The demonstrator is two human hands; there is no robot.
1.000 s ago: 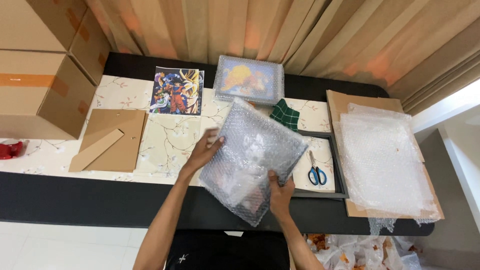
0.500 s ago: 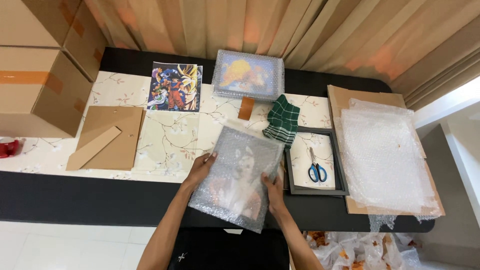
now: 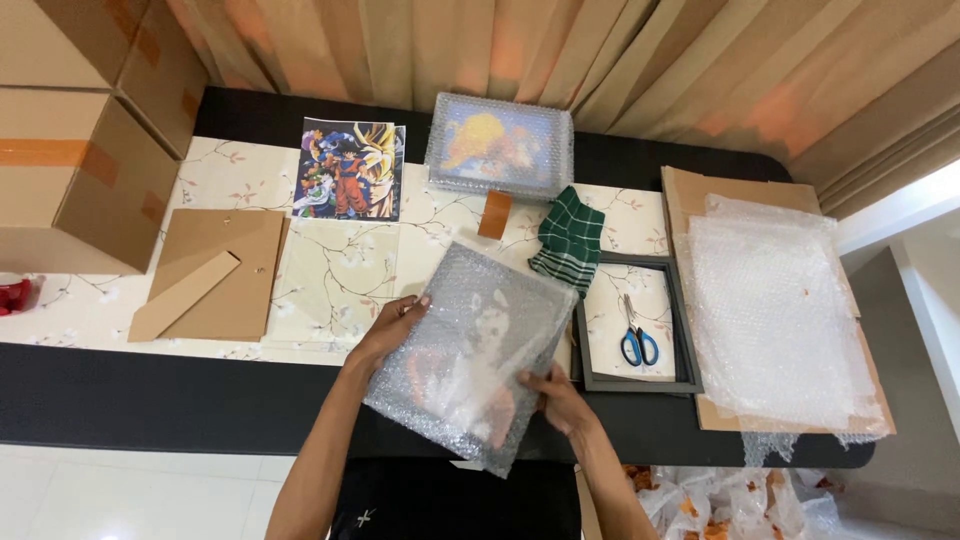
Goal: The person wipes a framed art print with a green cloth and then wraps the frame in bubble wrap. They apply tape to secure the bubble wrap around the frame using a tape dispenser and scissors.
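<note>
The tabletop [image 3: 100, 400] is black under a cream runner [image 3: 330, 280] printed with thin brown branches. The cloth [image 3: 567, 240] is green-and-white plaid, the scissors [image 3: 636, 342] blue-handled, the empty frame [image 3: 688, 340] dark grey, the boxes [image 3: 80, 150] plain brown, the curtains [image 3: 600, 60] beige.

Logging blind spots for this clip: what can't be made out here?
Head view only:
- Picture inside the bubble-wrapped frame: blurred by the wrap.
- Right hand fingers: hidden under that frame.
- Red object: cut off by the left edge.
- Cardboard boxes: contents unseen, cropped at the top left.
</note>
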